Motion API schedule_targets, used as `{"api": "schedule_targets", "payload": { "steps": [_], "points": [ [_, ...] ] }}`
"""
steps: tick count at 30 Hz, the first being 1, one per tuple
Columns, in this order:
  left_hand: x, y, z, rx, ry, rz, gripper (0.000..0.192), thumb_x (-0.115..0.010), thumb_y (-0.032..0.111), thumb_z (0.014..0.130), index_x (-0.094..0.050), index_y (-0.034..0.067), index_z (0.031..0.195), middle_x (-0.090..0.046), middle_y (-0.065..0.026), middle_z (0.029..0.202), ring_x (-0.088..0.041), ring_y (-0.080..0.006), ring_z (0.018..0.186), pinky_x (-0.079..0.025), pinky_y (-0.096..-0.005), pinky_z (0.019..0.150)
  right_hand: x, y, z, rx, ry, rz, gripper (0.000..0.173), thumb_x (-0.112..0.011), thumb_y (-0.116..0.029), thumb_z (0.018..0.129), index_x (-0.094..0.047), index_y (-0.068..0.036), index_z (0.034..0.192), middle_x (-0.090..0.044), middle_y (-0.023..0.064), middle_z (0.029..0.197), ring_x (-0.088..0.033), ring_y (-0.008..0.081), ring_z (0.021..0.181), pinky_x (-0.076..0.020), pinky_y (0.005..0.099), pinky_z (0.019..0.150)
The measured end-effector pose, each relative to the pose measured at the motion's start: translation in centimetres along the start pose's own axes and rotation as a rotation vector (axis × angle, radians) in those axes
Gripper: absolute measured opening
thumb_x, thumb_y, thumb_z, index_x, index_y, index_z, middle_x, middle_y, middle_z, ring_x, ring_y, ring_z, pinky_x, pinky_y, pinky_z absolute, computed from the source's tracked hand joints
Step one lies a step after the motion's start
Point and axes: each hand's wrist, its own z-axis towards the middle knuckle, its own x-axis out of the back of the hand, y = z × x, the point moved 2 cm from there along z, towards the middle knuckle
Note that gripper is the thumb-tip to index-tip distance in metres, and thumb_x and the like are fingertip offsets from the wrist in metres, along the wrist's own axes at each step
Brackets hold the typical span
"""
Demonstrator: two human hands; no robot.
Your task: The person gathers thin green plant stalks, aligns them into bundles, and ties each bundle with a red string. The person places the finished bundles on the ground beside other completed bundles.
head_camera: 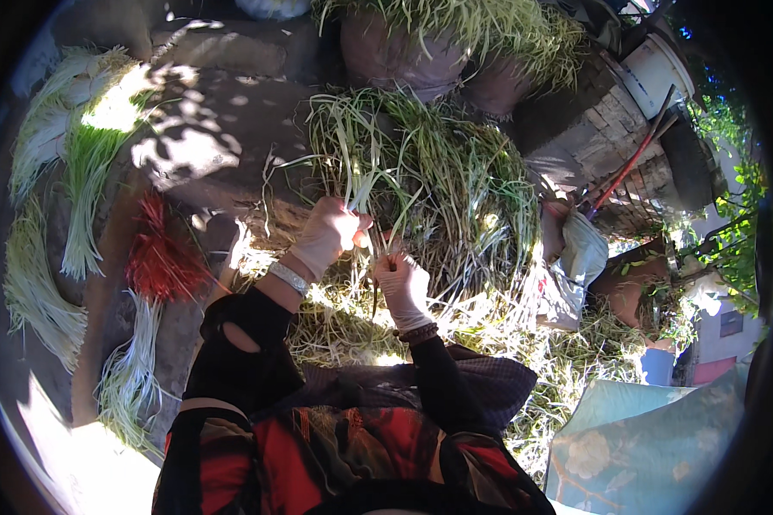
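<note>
My left hand (335, 235), in a thin pale glove, is closed around a few long, pale green leafy stalks (359, 187) whose leaves fan out above it. Just to the right and lower, my gloved right hand (402, 286) pinches a thin strand from the same stalks between thumb and fingertips. Beyond both hands lies a big heap of long-leaved green vegetable stalks (451, 187), their pale ends towards me. Loose, straw-like trimmings (341, 315) cover the ground beneath my hands.
On the left lie trimmed bundles of pale shoots (42, 290), a bundle of red ties (161, 257) and white-green stalks (129, 373). Full sacks (399, 55) topped with greens stand at the back. A white bucket (657, 77), a red pole (625, 170) and a flowered cloth (644, 444) are at right.
</note>
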Motion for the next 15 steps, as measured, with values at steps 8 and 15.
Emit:
{"api": "schedule_targets", "payload": {
  "steps": [8, 15],
  "points": [
    [2.3, 4.9, -0.9, -0.019, 0.075, 0.216, 0.013, -0.063, 0.010, 0.093, -0.067, 0.004, 0.082, -0.068, -0.0075, 0.070, -0.059, -0.0103, 0.051, -0.047, -0.0239, 0.044, 11.6, 8.5, -15.2, -0.370, -0.890, -1.424, 0.036, -0.056, -0.034, 0.090, -0.072, -0.002, 0.092, -0.070, 0.0240, 0.091, -0.070, 0.0367, 0.083, -0.0555, 0.0413, 0.079],
    [1.7, 5.8, -1.5, 0.034, -0.096, 0.604, 0.024, -0.074, 0.025, 0.088, -0.071, 0.001, 0.084, -0.073, -0.0059, 0.077, -0.054, -0.0072, 0.049, -0.042, -0.0237, 0.040, 9.5, 1.9, -7.4, -0.086, -0.291, -0.983, 0.021, -0.060, -0.017, 0.094, -0.061, -0.002, 0.108, -0.067, 0.0117, 0.073, -0.063, 0.0234, 0.066, -0.0481, 0.0338, 0.057]
  ]
}}
